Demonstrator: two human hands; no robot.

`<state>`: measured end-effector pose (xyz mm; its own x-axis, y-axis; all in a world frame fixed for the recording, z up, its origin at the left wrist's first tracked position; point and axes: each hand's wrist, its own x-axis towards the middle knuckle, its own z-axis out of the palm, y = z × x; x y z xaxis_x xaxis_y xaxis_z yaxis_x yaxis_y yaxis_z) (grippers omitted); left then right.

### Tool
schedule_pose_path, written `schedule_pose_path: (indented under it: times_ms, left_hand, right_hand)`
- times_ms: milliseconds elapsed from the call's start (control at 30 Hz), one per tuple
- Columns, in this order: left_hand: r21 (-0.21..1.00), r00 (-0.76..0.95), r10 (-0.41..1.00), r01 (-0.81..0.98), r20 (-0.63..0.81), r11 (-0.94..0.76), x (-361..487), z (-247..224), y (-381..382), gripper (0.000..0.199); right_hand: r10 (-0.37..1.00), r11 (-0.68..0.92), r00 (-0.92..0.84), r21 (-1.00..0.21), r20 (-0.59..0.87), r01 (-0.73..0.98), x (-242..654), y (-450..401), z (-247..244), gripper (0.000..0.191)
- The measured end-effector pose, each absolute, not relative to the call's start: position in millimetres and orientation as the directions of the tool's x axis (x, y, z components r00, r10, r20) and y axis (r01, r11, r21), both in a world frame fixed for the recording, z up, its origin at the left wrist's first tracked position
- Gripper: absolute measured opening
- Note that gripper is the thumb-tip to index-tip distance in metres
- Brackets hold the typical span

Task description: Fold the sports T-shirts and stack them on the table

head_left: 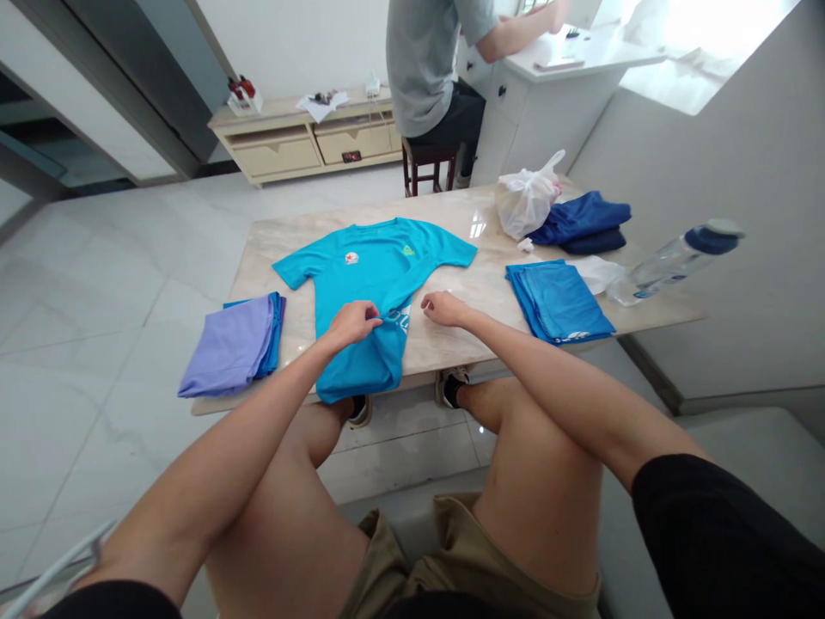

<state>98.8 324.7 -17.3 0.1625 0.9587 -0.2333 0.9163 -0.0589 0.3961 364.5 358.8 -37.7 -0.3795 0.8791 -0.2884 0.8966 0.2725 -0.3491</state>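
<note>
A turquoise T-shirt (pixel 361 279) lies spread on the marble-look table (pixel 258 258), its collar toward the far side and its hem hanging over the near edge. My left hand (pixel 356 324) pinches the shirt's right side, which is lifted and partly folded inward, with white print showing beside it. Just right of the shirt, my right hand (pixel 443 309) is over the table with loosely curled, slightly parted fingers and nothing in them.
Folded purple and blue clothes (pixel 229 344) lie at the left; folded blue clothes (pixel 559 301) at the right. Behind them are a plastic bag (pixel 525 199), dark blue cloth (pixel 583 222) and a tilted clear bottle (pixel 676 258). A person (pixel 425 73) sits beyond on a stool.
</note>
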Motion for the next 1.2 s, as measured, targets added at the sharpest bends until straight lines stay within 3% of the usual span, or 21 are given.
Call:
schedule_pose_path:
  times_ms: [200,467,633,767,900,1000,1133,1200]
  left_hand:
    - [0.646,0.179,0.961,0.763,-0.209,-0.001,74,-14,323,0.022]
    - [0.764,0.218,0.959,0.645,-0.182,-0.002,75,-18,308,0.019]
    - [0.772,0.254,0.957,0.632,-0.137,-0.057,92,-23,306,0.012]
    - [0.768,0.314,0.941,0.632,-0.128,-0.106,116,-26,302,0.009]
    - [0.769,0.393,0.908,0.622,-0.143,-0.148,140,-26,302,0.012]
    - [0.7,0.372,0.918,0.692,-0.139,-0.175,147,-25,307,0.026]
    - [0.389,0.222,0.954,0.912,-0.201,-0.13,138,-31,316,0.046]
    - [0.287,0.182,0.949,0.952,-0.259,-0.104,130,-37,319,0.057]
  right_hand:
    - [0.906,0.283,-0.379,-0.398,-0.187,0.873,330,376,-33,0.058]
    - [0.953,0.133,-0.249,-0.499,-0.173,0.856,292,386,-27,0.052]
    - [0.94,-0.132,-0.089,-0.593,-0.328,0.794,293,383,-24,0.034]
    - [0.84,-0.321,-0.137,-0.684,-0.525,0.654,308,374,-19,0.043]
    - [0.739,-0.509,-0.168,-0.703,-0.653,0.496,322,363,-16,0.023]
    - [0.779,-0.496,-0.114,-0.718,-0.616,0.488,334,356,-17,0.014]
    - [0.826,-0.472,-0.044,-0.731,-0.562,0.493,357,341,-20,0.015]
    - [0.845,-0.456,-0.003,-0.724,-0.534,0.519,371,331,-24,0.019]
